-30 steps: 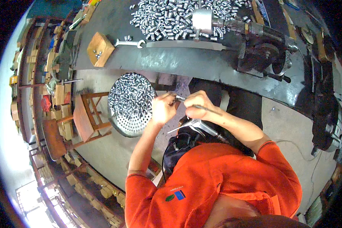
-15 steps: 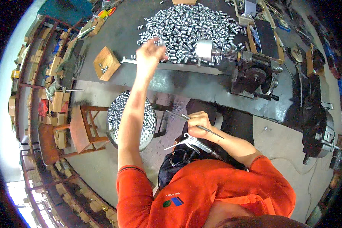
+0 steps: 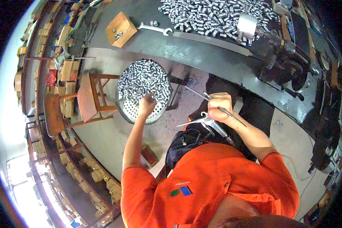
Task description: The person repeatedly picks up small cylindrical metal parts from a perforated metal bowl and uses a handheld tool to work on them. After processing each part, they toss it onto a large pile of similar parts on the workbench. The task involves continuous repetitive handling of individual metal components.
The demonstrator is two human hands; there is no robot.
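My left hand is down at a round perforated metal basin, its fingers curled at the edge of a pile of small shiny metal sleeves. Whatever those fingers hold is hidden. In front of my body, my right hand is closed round a thin dark metal rod, which sticks out at both ends of the fist. By its fingertips a small silvery cylinder shows against the rod. Just below that hand, an air blow gun with a coiled hose lies by my lap.
On the dark workbench are a wooden box with a few sleeves, an open-ended wrench, a large heap of sleeves and a geared machine. A wooden chair stands left of the basin; shelves line the left.
My left hand has come from the heap on the bench down to the basin. The view has shifted, showing more of the basin and wrench. My right hand still grips the rod.
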